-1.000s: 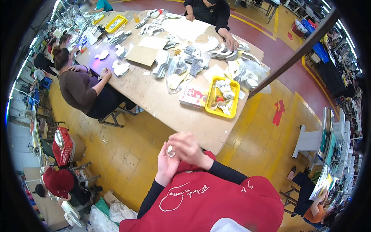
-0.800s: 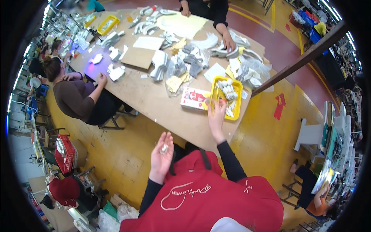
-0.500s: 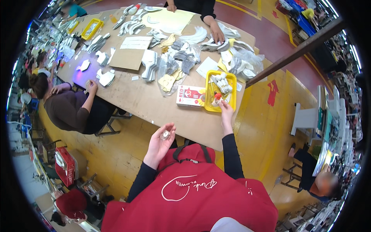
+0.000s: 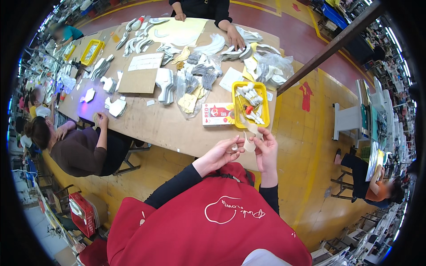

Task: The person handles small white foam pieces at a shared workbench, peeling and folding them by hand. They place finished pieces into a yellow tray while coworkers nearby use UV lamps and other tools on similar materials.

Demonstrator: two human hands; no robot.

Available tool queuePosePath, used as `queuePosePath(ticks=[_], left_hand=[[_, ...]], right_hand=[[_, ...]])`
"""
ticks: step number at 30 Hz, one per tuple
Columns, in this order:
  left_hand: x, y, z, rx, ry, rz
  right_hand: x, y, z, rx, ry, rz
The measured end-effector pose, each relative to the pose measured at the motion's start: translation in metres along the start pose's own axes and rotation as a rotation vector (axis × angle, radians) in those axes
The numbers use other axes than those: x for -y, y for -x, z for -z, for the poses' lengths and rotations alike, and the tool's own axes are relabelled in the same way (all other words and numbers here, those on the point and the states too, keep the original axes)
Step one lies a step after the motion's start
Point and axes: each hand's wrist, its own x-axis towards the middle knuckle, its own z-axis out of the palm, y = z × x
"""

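Both my hands meet just off the near table edge, in front of the yellow tray. In my right hand a pale, translucent curved strip is pinched between thumb and fingers. My left hand is curled around a small round white piece, its fingertips close to the strip's left end. Whether they touch the strip I cannot tell. Inside the tray lie a bundle of white pieces, a red-tipped item and small white tools.
A white and red box stands left of the tray. Bags of grey and yellow cut pieces, white stacks and a cardboard sheet cover the table. A co-worker's hand rests at the far side; another person sits left. A brown post slants at right.
My right hand has left the tray and come back toward me with the pale strip. My left hand has moved right to meet it, its fingers now curled around the small white piece.
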Motion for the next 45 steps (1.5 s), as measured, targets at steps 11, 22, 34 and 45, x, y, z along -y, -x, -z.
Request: queuePosePath(ticks=[11, 22, 34, 45], left_hand=[[-0.021, 0.026, 0.006, -0.068, -0.371, -0.342], [-0.035, 0.041, -0.007, 0.235, 0.352, -0.313], [-0.030, 0.056, -0.019, 0.160, -0.064, -0.325], [-0.024, 0.058, -0.010, -0.015, -0.233, -0.427]], right_hand=[[-0.027, 0.009, -0.019, 0.064, 0.736, 0.250], [-0.008, 0.007, -0.047, -0.056, 0.070, 0.121], [-0.012, 0.015, -0.066, 0.121, 0.599, 0.170], [-0.016, 0.013, -0.065, 0.005, 0.479, 0.028]])
